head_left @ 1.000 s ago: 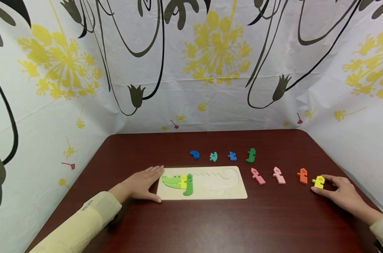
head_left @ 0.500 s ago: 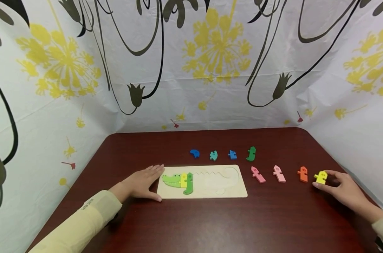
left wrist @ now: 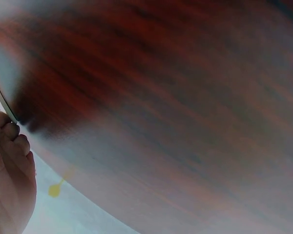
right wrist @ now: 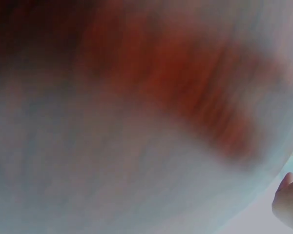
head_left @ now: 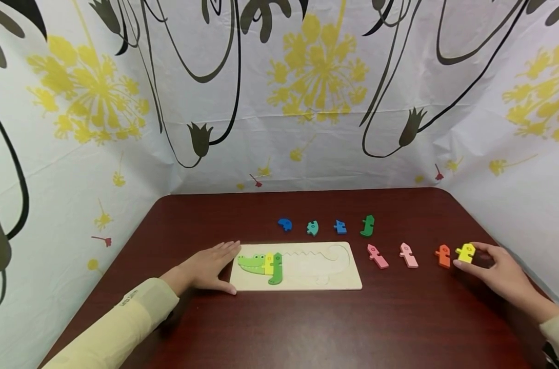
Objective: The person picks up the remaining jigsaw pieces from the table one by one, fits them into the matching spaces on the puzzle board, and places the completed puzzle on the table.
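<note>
My right hand pinches a yellow puzzle piece between thumb and fingers at the right of the table, just right of an orange puzzle piece. My left hand rests at the left end of the wooden puzzle board, fingers straight, thumb at its lower left corner. Set in the board are a green crocodile head, a yellow piece and a green leg piece. Outlines of a tail and body mark the board's right part. In the left wrist view, the fingers meet the board's edge.
Two pink pieces lie between the board and the orange piece. Behind the board stand a blue piece, a teal piece, another blue piece and a green piece. A patterned curtain surrounds the dark red table.
The yellow piece in my right hand has moved slightly away from me, up beside the orange piece, and has turned a little. My left hand and the board have stayed put.
</note>
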The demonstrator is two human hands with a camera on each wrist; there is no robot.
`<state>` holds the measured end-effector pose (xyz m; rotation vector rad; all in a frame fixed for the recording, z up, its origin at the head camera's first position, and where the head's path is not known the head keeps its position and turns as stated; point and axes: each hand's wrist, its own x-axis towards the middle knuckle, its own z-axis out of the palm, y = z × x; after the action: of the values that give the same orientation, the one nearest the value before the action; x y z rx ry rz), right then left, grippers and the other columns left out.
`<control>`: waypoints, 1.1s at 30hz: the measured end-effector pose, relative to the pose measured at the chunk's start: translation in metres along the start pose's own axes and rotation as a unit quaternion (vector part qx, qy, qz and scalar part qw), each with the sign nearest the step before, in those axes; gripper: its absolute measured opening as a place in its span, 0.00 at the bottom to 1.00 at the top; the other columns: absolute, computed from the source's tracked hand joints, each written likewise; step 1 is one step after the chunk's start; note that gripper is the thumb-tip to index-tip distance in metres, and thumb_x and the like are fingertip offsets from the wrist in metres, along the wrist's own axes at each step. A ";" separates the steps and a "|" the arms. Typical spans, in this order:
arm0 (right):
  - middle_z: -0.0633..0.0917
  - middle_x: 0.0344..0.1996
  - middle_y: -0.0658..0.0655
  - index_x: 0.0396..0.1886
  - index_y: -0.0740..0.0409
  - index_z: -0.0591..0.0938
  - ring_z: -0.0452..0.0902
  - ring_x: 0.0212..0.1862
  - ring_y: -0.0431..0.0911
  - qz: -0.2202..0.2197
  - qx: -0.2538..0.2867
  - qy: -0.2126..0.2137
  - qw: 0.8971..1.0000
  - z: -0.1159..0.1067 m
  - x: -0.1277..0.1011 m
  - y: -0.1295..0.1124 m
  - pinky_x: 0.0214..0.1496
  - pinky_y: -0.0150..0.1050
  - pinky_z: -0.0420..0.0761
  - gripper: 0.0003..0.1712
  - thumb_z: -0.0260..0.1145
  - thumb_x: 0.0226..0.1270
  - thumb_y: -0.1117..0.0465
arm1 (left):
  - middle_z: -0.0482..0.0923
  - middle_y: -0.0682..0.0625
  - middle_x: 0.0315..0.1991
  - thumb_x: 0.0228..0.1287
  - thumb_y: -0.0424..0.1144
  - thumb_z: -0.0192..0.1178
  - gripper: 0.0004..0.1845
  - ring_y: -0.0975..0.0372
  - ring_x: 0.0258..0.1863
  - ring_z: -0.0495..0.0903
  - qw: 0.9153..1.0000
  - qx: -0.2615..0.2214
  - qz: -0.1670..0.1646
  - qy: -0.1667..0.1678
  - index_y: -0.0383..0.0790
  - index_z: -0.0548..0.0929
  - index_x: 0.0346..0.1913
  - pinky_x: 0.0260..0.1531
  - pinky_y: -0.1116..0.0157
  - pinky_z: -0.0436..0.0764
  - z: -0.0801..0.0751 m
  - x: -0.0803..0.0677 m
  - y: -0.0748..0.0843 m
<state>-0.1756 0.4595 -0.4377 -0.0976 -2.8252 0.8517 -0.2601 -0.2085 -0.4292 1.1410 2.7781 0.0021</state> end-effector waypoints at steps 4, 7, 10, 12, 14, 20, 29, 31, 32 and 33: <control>0.67 0.52 0.76 0.65 0.79 0.64 0.68 0.50 0.69 -0.012 0.008 0.006 1.000 0.001 0.003 -0.007 0.36 0.42 0.76 0.47 0.69 0.63 0.46 | 0.46 0.46 0.77 0.51 0.82 0.46 0.63 0.54 0.75 0.46 1.000 -0.004 -0.002 -0.002 0.38 0.49 0.77 0.70 0.55 0.54 0.001 0.000 0.000; 0.68 0.52 0.73 0.65 0.77 0.65 0.71 0.47 0.60 -0.020 0.016 0.017 1.000 0.001 0.006 -0.015 0.30 0.29 0.73 0.46 0.70 0.62 0.46 | 0.46 0.46 0.77 0.50 0.82 0.46 0.62 0.54 0.75 0.46 1.000 -0.005 -0.004 -0.001 0.38 0.50 0.77 0.70 0.55 0.55 0.001 0.000 0.000; 0.71 0.50 0.70 0.64 0.74 0.67 0.70 0.42 0.40 -0.031 0.024 0.032 0.999 0.003 0.008 -0.022 0.28 0.23 0.71 0.44 0.73 0.60 0.48 | 0.46 0.46 0.77 0.51 0.82 0.46 0.62 0.54 0.75 0.46 1.000 -0.003 -0.004 0.000 0.38 0.50 0.77 0.70 0.55 0.55 0.001 -0.001 0.000; 0.72 0.49 0.67 0.63 0.73 0.68 0.66 0.39 0.29 -0.040 0.033 0.037 0.998 0.004 0.009 -0.028 0.29 0.22 0.71 0.43 0.74 0.59 0.49 | 0.46 0.46 0.77 0.51 0.81 0.47 0.62 0.54 0.75 0.47 1.000 -0.002 -0.002 0.001 0.37 0.50 0.77 0.70 0.55 0.55 0.000 -0.001 0.000; 0.74 0.48 0.66 0.63 0.72 0.69 0.64 0.37 0.23 -0.051 0.038 0.038 0.997 0.005 0.010 -0.034 0.29 0.22 0.71 0.42 0.74 0.59 0.50 | 0.46 0.46 0.77 0.51 0.81 0.47 0.62 0.54 0.75 0.47 1.000 -0.003 -0.001 0.001 0.37 0.50 0.77 0.70 0.55 0.55 0.000 -0.001 0.000; 0.76 0.46 0.64 0.64 0.70 0.69 0.67 0.37 0.28 -0.064 0.038 0.033 0.997 0.010 0.014 -0.051 0.29 0.25 0.71 0.41 0.73 0.60 0.49 | 0.46 0.46 0.77 0.51 0.81 0.46 0.62 0.54 0.75 0.47 1.000 -0.005 0.000 0.002 0.37 0.50 0.77 0.70 0.55 0.55 0.000 0.000 0.000; 0.75 0.48 0.62 0.66 0.67 0.69 0.71 0.41 0.38 -0.087 0.053 0.025 0.994 0.016 0.019 -0.073 0.31 0.25 0.74 0.42 0.74 0.59 0.49 | 0.46 0.46 0.77 0.51 0.81 0.47 0.62 0.54 0.75 0.47 1.000 -0.003 0.001 0.003 0.37 0.50 0.77 0.70 0.56 0.55 0.001 -0.001 0.000; 0.74 0.49 0.62 0.66 0.66 0.69 0.70 0.42 0.38 -0.089 0.057 0.021 0.994 0.018 0.020 -0.077 0.30 0.27 0.76 0.42 0.73 0.60 0.48 | 0.46 0.46 0.77 0.51 0.81 0.47 0.62 0.54 0.75 0.47 1.000 -0.004 0.001 0.004 0.37 0.50 0.77 0.70 0.55 0.55 0.001 -0.001 0.000; 0.74 0.50 0.61 0.66 0.66 0.69 0.70 0.42 0.38 -0.090 0.056 0.020 0.994 0.019 0.020 -0.080 0.30 0.27 0.76 0.42 0.73 0.60 0.48 | 0.46 0.46 0.77 0.51 0.81 0.47 0.62 0.54 0.75 0.47 1.000 -0.004 0.001 0.004 0.37 0.50 0.77 0.70 0.55 0.55 0.001 -0.001 0.000; 0.74 0.50 0.62 0.66 0.66 0.69 0.70 0.42 0.38 -0.093 0.059 0.019 0.994 0.021 0.021 -0.082 0.30 0.28 0.76 0.42 0.73 0.59 0.49 | 0.46 0.46 0.77 0.51 0.81 0.46 0.62 0.54 0.75 0.47 1.000 -0.004 0.002 0.004 0.37 0.50 0.77 0.70 0.55 0.55 0.000 -0.001 0.000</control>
<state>-0.2005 0.3822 -0.4056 0.1614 -2.6900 0.9584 -0.2595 -0.2092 -0.4296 1.1465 2.7811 0.0174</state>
